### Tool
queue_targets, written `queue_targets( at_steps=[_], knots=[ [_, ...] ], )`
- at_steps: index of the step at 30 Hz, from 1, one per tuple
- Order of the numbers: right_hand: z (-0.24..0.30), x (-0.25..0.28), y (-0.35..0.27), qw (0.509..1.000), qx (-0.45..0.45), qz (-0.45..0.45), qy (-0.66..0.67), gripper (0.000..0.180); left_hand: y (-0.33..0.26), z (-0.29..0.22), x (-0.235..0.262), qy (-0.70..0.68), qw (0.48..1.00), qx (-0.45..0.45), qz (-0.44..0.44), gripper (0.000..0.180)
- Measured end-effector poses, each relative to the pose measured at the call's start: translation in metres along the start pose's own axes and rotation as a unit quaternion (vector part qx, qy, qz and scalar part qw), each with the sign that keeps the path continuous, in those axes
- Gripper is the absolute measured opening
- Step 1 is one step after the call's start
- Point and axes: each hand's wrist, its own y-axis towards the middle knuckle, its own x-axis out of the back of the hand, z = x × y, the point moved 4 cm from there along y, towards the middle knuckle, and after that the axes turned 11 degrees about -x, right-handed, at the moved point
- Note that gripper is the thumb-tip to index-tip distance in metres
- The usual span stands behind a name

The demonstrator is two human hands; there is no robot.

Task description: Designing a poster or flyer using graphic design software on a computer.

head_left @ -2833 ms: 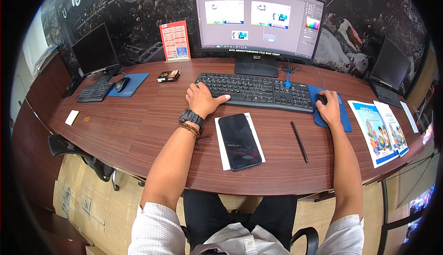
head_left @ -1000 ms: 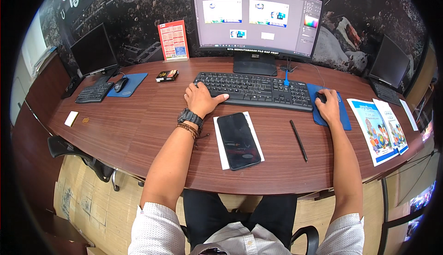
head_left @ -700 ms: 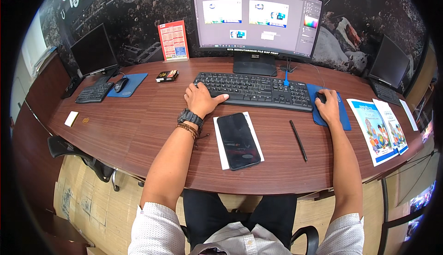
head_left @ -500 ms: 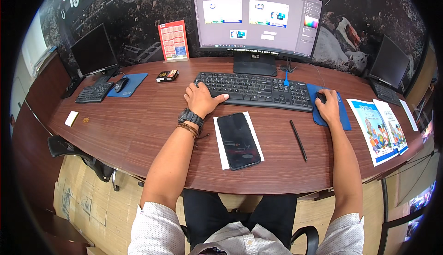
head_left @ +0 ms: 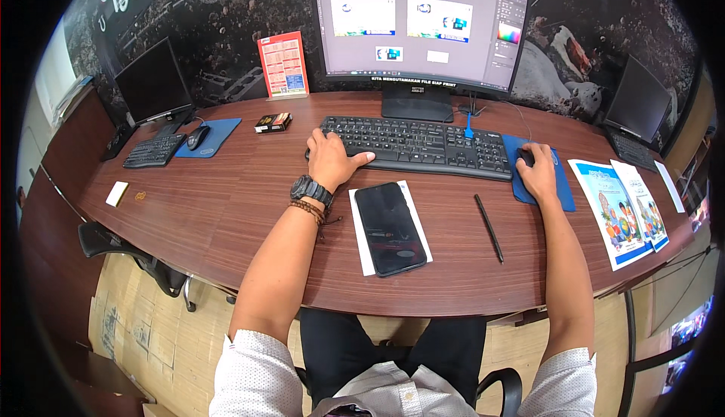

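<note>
My left hand (head_left: 332, 160) rests on the left end of a long black keyboard (head_left: 423, 143). Its fingers are spread, with the thumb along the bottom keys, and nothing is in it. On a blue mouse pad (head_left: 560, 183) at the keyboard's right, my right hand (head_left: 538, 175) is curved over a black mouse (head_left: 525, 158), which it partly hides. Behind the keyboard a wide curved monitor (head_left: 423, 36) shows a design program with two large page layouts and smaller pieces below them. Between my forearms lies a black smartphone (head_left: 390, 228) on a white sheet (head_left: 364, 245).
A black stylus pen (head_left: 489, 228) lies right of the phone. Printed booklets (head_left: 612, 213) are at the far right. On the left stand a small box (head_left: 273, 123), a red-and-white sign (head_left: 285, 66) and a second monitor (head_left: 155, 81) with its keyboard (head_left: 154, 152). Another dark screen (head_left: 639, 100) stands right.
On the monitor, the small pieces at the lower right have become one plain white rectangle. My left hand's fingers have shifted slightly at the keyboard's left end; my right hand stays on the mouse.
</note>
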Motion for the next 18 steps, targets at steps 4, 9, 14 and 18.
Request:
queue_targets(
  at_steps=[4, 9, 14, 18],
  knots=[
    [-0.001, -0.0001, 0.0005, 1.0, 0.002, -0.002, -0.002, 0.034, 0.0, 0.0021, -0.0027, 0.016, 1.0, -0.003, -0.021, 0.09],
    [0.0035, 0.0019, -0.0014, 1.0, -0.01, 0.005, -0.005, 0.034, 0.0001, 0.0043, -0.0049, 0.012, 1.0, -0.003, -0.024, 0.09],
    [0.0052, 0.0029, -0.0033, 1.0, -0.01, 0.004, -0.005, 0.034, -0.0002, 0.0042, -0.0047, 0.009, 1.0, -0.002, -0.02, 0.09],
    [0.0023, 0.0024, -0.0021, 1.0, -0.011, 0.0, -0.007, 0.034, -0.0001, 0.0031, -0.0045, 0.008, 1.0, -0.002, -0.02, 0.09]
  ],
)
